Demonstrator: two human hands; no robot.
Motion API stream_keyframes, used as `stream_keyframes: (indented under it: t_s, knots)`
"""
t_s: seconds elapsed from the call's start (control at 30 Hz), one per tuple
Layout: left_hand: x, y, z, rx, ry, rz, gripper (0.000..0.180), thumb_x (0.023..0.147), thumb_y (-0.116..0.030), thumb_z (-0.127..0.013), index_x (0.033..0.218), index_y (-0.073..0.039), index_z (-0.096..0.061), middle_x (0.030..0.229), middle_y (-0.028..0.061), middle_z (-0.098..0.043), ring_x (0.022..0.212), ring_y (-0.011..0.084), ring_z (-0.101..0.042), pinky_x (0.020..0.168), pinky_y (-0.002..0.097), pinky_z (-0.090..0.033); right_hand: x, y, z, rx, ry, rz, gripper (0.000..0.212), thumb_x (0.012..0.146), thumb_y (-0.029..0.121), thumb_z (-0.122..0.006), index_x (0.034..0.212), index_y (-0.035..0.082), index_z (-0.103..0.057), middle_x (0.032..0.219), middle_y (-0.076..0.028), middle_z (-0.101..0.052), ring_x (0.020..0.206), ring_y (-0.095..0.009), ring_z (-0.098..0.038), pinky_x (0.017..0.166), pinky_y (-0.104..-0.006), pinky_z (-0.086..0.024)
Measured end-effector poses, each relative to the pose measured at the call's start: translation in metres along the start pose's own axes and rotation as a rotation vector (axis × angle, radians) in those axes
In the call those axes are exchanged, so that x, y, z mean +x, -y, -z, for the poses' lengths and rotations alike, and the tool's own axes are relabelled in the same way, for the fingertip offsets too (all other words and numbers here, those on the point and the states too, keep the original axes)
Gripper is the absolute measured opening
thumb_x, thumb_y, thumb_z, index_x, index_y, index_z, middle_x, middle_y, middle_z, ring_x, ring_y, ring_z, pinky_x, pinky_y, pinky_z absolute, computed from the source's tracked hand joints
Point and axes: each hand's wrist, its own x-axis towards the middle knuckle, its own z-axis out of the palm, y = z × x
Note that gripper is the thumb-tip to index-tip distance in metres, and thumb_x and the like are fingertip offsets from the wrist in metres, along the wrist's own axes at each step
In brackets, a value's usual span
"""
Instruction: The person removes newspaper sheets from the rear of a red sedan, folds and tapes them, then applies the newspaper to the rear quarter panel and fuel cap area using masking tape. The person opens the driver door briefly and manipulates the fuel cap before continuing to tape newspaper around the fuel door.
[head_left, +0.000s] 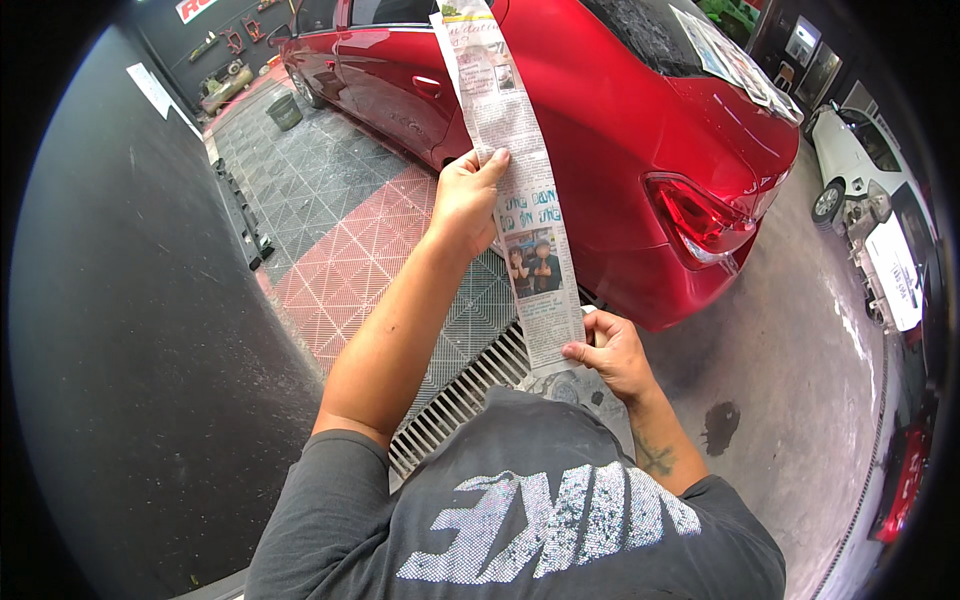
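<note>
Hold the long, narrow, off-white printed newspaper strip (515, 130) gently taut, pinching its left edge in the left grip (468, 200), near right corner in the right grip (615, 358).

Two hands (467, 203) (614, 356), one newspaper strip (524, 190), one floor grate (468, 388) and one bucket (284, 112) are visible.

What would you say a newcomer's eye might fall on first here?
Most likely the glossy red car, which fills the upper middle. In front of it, the left hand grips a long newspaper strip near its middle, the right hand its lower end. A white car stands near the right edge.
</note>
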Motion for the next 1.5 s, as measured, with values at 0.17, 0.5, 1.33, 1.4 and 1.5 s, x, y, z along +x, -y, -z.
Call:
stream_keyframes:
  t_s: [0.17,0.5,1.33,1.4,1.5]
  knots:
    - [-0.005,-0.002,-0.001,-0.004,0.024,-0.016,0.020,0.118,-0.012,-0.065,0.125,0.004,-0.073,0.112,0.0127,-0.082,0.094,0.0205,-0.079,0.086,0.0418,-0.069,-0.002,-0.001,0.000,-0.034,-0.006,-0.021,0.026,0.090,0.003,-0.097,0.102,0.004,-0.073,0.088,0.008,-0.065,0.079,0.000,-0.055,0.072,-0.0202,-0.048]
    - [-0.014,-0.005,-0.002,-0.020,0.128,-0.003,0.018,0.116,-0.011,-0.067,0.124,0.003,-0.075,0.110,0.0104,-0.082,0.090,0.0190,-0.079,0.082,0.0398,-0.069,0.009,0.015,-0.001,-0.179,0.020,0.053,0.035,0.100,0.022,-0.091,0.121,-0.003,-0.078,0.103,-0.001,-0.077,0.086,-0.006,-0.066,0.076,-0.0248,-0.054]
    - [-0.052,-0.020,-0.034,0.532,0.424,-0.121,0.022,0.117,-0.010,-0.067,0.131,0.004,-0.076,0.111,0.0002,-0.079,0.101,0.0067,-0.069,0.091,0.0279,-0.057,0.117,0.185,0.012,0.132,-0.157,0.599,0.029,0.106,0.029,-0.087,0.118,0.003,-0.080,0.081,0.007,-0.068,0.068,-0.001,-0.055,0.062,-0.0205,-0.044]
    - [-0.047,-0.020,-0.035,0.558,0.437,-0.164,0.022,0.117,-0.012,-0.068,0.130,0.003,-0.076,0.112,0.0019,-0.081,0.100,0.0085,-0.071,0.092,0.0293,-0.059,0.122,0.201,0.015,0.123,-0.182,0.641,0.027,0.106,0.027,-0.086,0.115,0.003,-0.081,0.080,0.006,-0.069,0.066,-0.001,-0.055,0.061,-0.0209,-0.043]
    - [-0.047,-0.024,-0.038,0.569,0.438,-0.165,0.023,0.117,-0.015,-0.069,0.129,0.003,-0.077,0.112,0.0031,-0.081,0.099,0.0093,-0.072,0.091,0.0298,-0.060,0.124,0.232,0.012,0.177,-0.199,0.667,0.024,0.107,0.025,-0.086,0.113,0.002,-0.081,0.080,0.003,-0.073,0.066,-0.002,-0.057,0.061,-0.0214,-0.044]
